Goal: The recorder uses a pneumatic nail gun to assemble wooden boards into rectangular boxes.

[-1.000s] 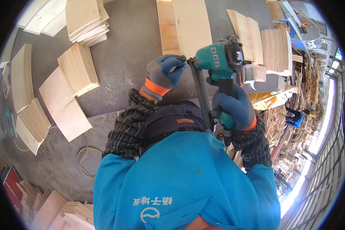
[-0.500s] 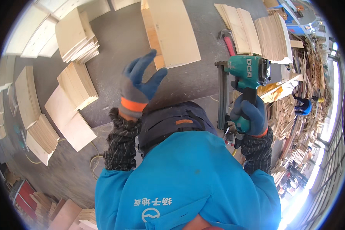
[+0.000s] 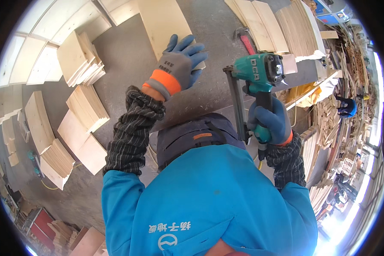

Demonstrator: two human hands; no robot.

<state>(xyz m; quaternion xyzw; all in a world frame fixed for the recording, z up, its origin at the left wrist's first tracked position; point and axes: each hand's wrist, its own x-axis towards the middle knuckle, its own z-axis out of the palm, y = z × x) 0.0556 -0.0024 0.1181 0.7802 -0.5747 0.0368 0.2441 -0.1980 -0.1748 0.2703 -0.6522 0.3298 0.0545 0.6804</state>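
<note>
My left hand, in a grey and blue glove with an orange cuff, lies with fingers stretched over the near end of a pale wooden board. Whether it presses on the board or hovers just above it is hard to tell. A green and black nail gun is held upright by my right hand, its gloved fingers wrapped round the handle. The gun's long magazine points toward my body, apart from the board.
Beyond the nail gun, a red-handled hammer lies beside stacked panels. More panel stacks stand on the left. A yellow hose runs along the lower left. Scrap wood and another person are at the right.
My left hand has moved forward and right, over the board's near end. The board has shifted left and away in the view. The nail gun has moved slightly left, still in my right hand.
</note>
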